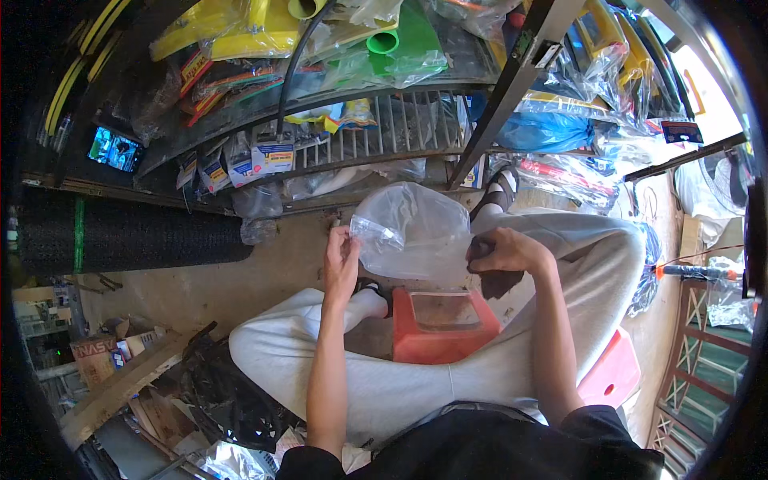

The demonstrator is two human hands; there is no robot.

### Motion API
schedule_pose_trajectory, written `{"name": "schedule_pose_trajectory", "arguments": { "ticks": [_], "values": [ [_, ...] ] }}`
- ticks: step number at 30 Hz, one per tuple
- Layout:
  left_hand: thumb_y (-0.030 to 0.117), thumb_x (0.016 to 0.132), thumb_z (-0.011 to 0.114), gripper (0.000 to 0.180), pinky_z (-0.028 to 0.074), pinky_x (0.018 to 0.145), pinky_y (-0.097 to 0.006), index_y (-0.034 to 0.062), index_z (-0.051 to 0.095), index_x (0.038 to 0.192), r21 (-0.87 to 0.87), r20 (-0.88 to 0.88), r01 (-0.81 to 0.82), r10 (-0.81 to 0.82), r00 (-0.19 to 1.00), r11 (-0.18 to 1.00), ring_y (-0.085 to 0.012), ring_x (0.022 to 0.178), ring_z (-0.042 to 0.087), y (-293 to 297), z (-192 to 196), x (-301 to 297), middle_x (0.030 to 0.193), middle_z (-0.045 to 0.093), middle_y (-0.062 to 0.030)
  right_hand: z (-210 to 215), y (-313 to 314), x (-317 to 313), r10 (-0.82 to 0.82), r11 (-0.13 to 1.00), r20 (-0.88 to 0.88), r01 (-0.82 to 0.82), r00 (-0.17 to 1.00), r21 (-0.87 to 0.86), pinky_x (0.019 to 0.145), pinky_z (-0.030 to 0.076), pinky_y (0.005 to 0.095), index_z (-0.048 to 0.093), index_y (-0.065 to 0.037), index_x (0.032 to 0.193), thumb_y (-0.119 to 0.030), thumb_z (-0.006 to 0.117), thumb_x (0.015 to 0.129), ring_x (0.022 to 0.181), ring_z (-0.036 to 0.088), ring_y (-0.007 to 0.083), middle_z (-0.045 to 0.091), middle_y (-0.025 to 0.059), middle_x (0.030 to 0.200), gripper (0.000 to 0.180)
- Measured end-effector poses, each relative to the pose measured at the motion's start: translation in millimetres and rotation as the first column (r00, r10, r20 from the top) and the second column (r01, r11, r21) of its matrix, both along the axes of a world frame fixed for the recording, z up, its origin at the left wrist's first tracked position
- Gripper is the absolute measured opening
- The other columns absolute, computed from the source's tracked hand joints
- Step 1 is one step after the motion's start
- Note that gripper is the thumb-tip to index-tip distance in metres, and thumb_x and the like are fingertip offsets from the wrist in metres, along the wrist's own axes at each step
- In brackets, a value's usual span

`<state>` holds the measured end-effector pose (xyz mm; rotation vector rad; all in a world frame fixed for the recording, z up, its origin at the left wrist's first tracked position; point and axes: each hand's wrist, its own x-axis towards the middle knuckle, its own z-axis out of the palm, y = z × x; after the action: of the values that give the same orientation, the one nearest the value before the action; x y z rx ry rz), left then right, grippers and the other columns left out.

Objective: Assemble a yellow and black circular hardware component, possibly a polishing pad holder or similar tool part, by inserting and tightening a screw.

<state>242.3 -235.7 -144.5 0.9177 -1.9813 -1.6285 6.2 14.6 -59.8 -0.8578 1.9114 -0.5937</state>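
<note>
A clear plastic bag is spread out in front of me, above the floor and past my knees. My left hand pinches its left edge between thumb and fingers. On the other side, my right hand is closed around a dark, crumpled cloth that hangs below the fingers. The right side of the bag reaches up to that hand; whether the fingers also grip it, I cannot tell. Nothing shows clearly inside the bag.
A red plastic stool stands between my legs. Beyond are metal shelves with bagged goods and a lit phone. A black mesh roll lies left, near a wooden plank. A fan stands at far right.
</note>
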Motion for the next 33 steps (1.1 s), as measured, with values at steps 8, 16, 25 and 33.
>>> {"name": "schedule_pose_trajectory", "arguments": {
  "ticks": [8,16,25,33],
  "values": [
    [0.005,0.097,0.053,0.006,0.045,0.077,-0.028,0.0032,0.051,0.103,0.060,-0.057,-0.015,0.019,0.998,0.998,-0.0100,0.085,0.054,-3.9,1.3,8.0,0.091,0.057,-0.0019,0.0,-11.4,2.4,-0.150,0.989,0.257,0.148,0.955,0.029,0.072,0.055,0.0314,0.075,-0.008,0.107,-0.032,0.077,0.077,0.077,0.069,0.0173,0.073,0.0059,0.087,0.039],
    [0.010,0.094,0.053,0.006,0.047,0.083,-0.028,0.0102,0.053,0.101,0.387,-0.074,-0.126,0.168,0.983,0.913,-0.0108,0.090,0.056,-10.5,14.8,5.6,0.099,0.057,0.0000,-37.5,-18.4,4.2,-0.214,0.963,0.556,0.268,0.803,-0.016,0.079,0.055,0.0282,0.072,-0.005,0.118,-0.029,0.078,0.079,0.084,0.069,0.0149,0.074,0.0083,0.098,0.046],
    [0.015,0.089,0.051,0.009,0.048,0.069,-0.027,0.0108,0.058,0.093,0.331,0.260,-0.254,0.171,0.950,0.909,-0.0123,0.081,0.057,-30.2,-27.2,32.6,0.089,0.060,-0.0005,-1.7,-16.9,-3.3,-0.050,0.924,0.707,0.302,0.706,-0.236,0.085,0.053,0.0295,0.063,0.005,0.127,-0.020,0.076,0.084,0.091,0.066,0.0160,0.070,0.0101,0.106,0.051],
    [0.015,0.086,0.058,0.012,0.037,0.064,-0.031,0.0051,0.058,0.080,0.164,0.374,-0.213,0.139,0.917,0.963,-0.0107,0.068,0.043,-26.7,-50.3,30.6,0.071,0.049,0.0008,7.4,-14.7,1.8,-0.078,0.960,0.703,0.243,0.707,-0.138,0.082,0.055,0.0286,0.063,0.003,0.127,-0.020,0.076,0.084,0.089,0.066,0.0155,0.071,0.0094,0.100,0.051]
  ]
}}
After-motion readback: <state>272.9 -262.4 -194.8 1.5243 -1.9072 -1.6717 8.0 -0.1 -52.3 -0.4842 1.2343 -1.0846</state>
